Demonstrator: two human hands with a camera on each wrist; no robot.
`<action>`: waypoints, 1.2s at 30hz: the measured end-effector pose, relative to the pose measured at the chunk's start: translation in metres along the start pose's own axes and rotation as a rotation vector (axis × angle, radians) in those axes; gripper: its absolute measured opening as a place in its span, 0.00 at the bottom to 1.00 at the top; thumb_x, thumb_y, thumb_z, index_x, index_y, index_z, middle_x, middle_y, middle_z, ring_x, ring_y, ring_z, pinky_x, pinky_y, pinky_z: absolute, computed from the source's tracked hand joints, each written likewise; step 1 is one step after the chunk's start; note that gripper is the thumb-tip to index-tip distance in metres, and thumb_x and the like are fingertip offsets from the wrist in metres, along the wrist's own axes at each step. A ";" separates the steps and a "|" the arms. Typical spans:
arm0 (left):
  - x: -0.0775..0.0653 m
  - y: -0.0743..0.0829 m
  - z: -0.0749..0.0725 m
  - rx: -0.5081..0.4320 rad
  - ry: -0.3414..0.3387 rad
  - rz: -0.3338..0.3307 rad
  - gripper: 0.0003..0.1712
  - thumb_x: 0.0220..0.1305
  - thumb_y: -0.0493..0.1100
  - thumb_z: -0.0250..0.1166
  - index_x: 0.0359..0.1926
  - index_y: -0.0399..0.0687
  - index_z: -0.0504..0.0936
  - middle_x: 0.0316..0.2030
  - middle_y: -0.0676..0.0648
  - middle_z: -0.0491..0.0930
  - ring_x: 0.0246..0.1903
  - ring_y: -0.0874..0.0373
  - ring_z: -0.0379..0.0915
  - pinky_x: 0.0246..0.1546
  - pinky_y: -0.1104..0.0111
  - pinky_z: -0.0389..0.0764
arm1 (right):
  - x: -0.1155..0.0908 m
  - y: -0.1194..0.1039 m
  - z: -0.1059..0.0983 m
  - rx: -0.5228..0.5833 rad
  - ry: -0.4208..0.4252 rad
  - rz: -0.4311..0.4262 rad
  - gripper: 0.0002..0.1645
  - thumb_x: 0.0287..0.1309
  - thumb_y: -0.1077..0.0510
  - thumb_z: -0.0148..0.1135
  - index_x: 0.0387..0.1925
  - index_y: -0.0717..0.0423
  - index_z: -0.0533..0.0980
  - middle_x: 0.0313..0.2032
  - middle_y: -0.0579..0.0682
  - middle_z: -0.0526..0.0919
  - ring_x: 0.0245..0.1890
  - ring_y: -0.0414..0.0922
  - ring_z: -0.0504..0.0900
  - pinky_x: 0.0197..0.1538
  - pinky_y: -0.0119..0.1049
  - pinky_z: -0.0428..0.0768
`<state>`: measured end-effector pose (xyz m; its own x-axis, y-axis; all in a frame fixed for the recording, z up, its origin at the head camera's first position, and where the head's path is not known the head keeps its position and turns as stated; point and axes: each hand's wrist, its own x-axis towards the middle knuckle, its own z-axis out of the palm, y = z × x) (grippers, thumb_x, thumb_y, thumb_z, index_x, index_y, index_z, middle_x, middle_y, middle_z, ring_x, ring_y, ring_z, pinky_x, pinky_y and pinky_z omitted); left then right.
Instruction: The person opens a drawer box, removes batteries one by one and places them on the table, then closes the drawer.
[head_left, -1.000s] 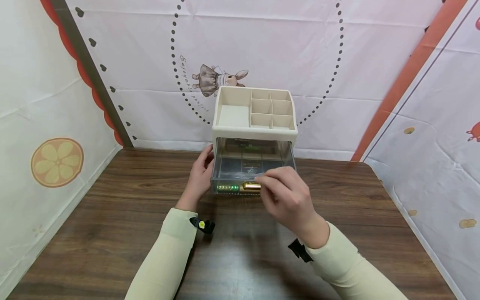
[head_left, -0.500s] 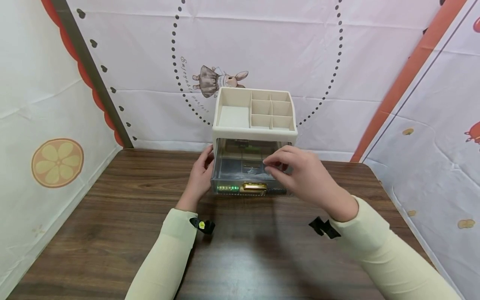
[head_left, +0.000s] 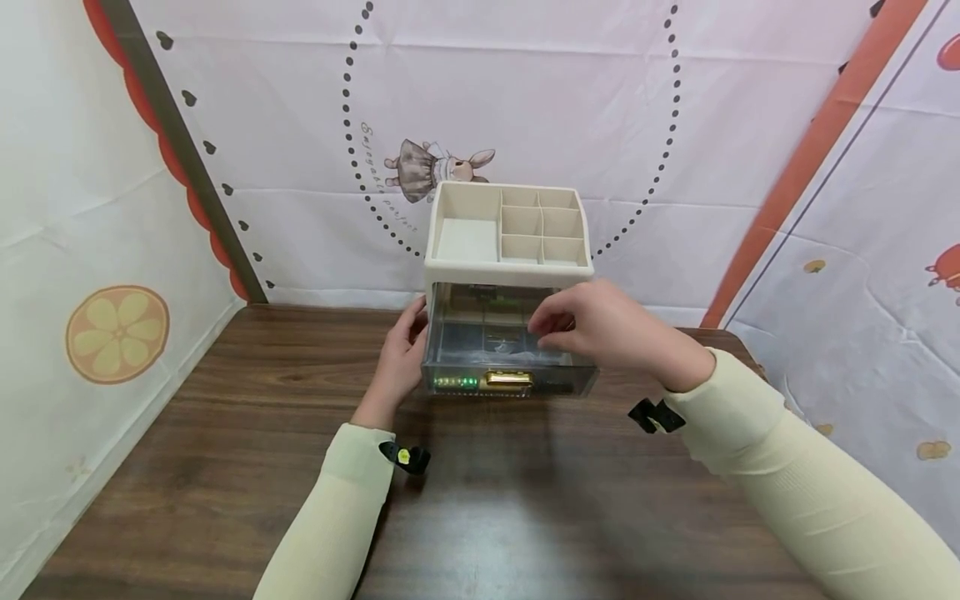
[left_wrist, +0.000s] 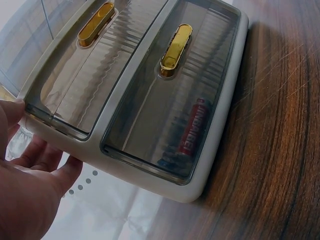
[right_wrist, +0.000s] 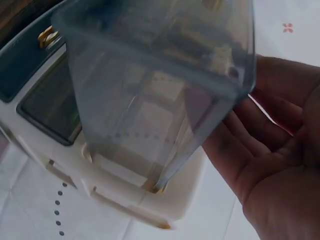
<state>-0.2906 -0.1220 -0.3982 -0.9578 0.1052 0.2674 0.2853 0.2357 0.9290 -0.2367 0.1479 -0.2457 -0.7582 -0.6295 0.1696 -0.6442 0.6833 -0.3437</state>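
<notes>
The left hand (head_left: 397,358) stands beside the cream organizer (head_left: 508,272), its forearm reaching straight forward, while the right hand (head_left: 592,325) bends over the pulled-out clear drawer (head_left: 472,337), its forearm slanting in from the desk's right. The organizer sits near the middle of the desk's (head_left: 262,467) far edge, with wood surface stretching toward the left, right and near edges. The left fingers lie loosely bent against the organizer's left side; the right thumb and fingers curve slightly apart, their contact with the drawer uncertain.
</notes>
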 end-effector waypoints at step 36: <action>0.005 -0.019 0.001 0.020 0.022 0.045 0.27 0.75 0.51 0.49 0.73 0.63 0.59 0.60 0.42 0.73 0.56 0.48 0.72 0.55 0.51 0.75 | 0.050 0.002 0.011 -0.201 -0.673 0.100 0.20 0.33 0.75 0.37 0.11 0.45 0.58 0.14 0.42 0.56 0.18 0.40 0.52 0.25 0.34 0.52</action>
<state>-0.3008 -0.1254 -0.4145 -0.9446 0.0948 0.3143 0.3282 0.2503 0.9108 -0.2744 0.1136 -0.2480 -0.6297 -0.6075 -0.4841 -0.6296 0.7642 -0.1400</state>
